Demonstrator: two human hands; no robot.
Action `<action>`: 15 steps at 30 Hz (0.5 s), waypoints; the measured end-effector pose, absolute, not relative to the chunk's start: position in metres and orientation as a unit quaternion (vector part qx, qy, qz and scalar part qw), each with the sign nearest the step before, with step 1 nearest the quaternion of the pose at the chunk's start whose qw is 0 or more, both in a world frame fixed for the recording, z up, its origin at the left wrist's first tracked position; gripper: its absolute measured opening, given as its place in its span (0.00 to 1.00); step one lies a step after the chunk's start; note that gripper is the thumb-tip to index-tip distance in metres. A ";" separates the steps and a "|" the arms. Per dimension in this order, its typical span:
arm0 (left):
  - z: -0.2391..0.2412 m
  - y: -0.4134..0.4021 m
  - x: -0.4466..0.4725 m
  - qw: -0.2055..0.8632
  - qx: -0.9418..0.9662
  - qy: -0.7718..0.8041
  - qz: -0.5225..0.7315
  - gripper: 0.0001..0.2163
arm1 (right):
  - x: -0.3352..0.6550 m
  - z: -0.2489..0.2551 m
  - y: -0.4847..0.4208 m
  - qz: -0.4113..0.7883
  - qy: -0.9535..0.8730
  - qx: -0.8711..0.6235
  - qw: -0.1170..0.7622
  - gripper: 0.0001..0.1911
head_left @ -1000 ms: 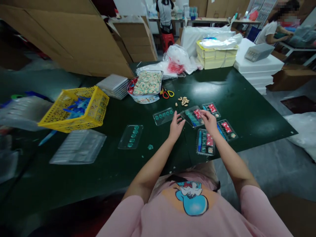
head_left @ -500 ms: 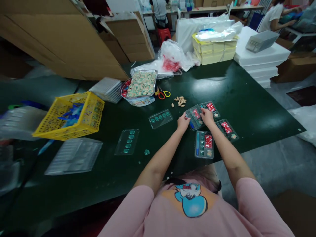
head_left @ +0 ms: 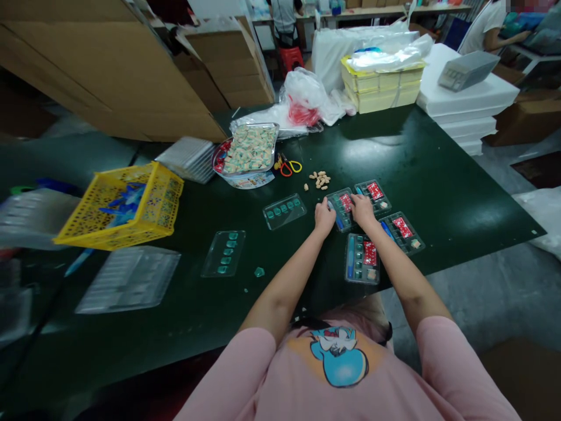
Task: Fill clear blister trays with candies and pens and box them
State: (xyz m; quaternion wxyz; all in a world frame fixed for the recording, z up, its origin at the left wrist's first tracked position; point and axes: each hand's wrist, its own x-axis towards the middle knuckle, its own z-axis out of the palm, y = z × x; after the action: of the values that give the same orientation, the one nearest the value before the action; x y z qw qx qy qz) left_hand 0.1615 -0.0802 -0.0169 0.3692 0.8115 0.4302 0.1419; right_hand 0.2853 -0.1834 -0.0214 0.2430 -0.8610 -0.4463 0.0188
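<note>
My left hand (head_left: 325,215) and my right hand (head_left: 362,209) both rest on a clear plastic blister tray (head_left: 342,206) that holds green pieces, a red card and a blue pen. The fingers of both hands are curled over its edges. Three more filled trays lie close by: one behind (head_left: 373,195), one to the right (head_left: 401,230) and one nearer me (head_left: 363,258). Two trays with only green pieces (head_left: 284,210) (head_left: 224,252) lie to the left, with a loose green piece (head_left: 259,272) beside them.
A yellow basket (head_left: 123,206) of blue pens stands at the left, above a stack of empty clear trays (head_left: 130,279). A bowl of small wrapped pieces (head_left: 248,152), scissors (head_left: 288,166) and a small pile of beige bits (head_left: 319,179) sit behind. Other people work in the background.
Both hands have closed in on the middle tray and pressed down on it. The left hand went from open beside the tray to curled on its left edge.
</note>
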 end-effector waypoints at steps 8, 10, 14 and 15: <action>-0.022 -0.091 0.157 0.360 0.830 0.413 0.104 0.26 | 0.272 -0.032 -0.176 0.016 -0.465 -0.855 0.227 0.21; -0.021 -0.092 0.156 0.358 0.834 0.407 0.100 0.25 | 0.270 -0.035 -0.174 0.022 -0.475 -0.850 0.227 0.23; -0.016 -0.085 0.136 0.323 0.865 0.361 0.129 0.22 | 0.268 -0.037 -0.175 0.028 -0.476 -0.851 0.218 0.24; -0.015 -0.080 0.127 0.297 0.877 0.346 0.150 0.21 | 0.268 -0.036 -0.175 0.029 -0.475 -0.853 0.216 0.25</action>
State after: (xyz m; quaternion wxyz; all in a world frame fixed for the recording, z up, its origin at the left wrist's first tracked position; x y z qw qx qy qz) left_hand 0.1267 -0.0804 -0.0151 0.2973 0.8772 0.3457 0.1502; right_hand 0.2678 -0.1748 -0.0364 0.2164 -0.8525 -0.4749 0.0291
